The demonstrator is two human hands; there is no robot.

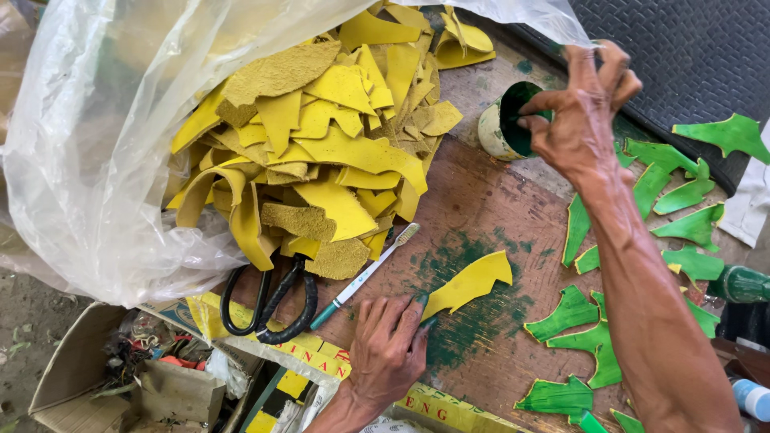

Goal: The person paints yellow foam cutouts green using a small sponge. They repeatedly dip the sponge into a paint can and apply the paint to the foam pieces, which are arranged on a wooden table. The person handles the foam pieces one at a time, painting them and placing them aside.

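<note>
My left hand (387, 346) rests on a paint-stained wooden board (481, 200), its green-stained fingertips pressing the end of a yellow leather scrap (468, 284). My right hand (579, 112) is raised at the far side, fingers pinching the edge of a clear plastic bag (88, 152), right next to a small tin of green paint (503, 122). A heap of yellow leather scraps (321, 152) spills out of the bag. A toothbrush (365, 277) lies beside my left hand.
Black-handled scissors (269, 309) lie under the heap's near edge. Several green-painted leather pieces (674, 208) are spread at the right. A dark ribbed mat (690, 48) lies beyond. An open cardboard box of junk (120, 369) sits lower left; a green bottle (742, 285) at far right.
</note>
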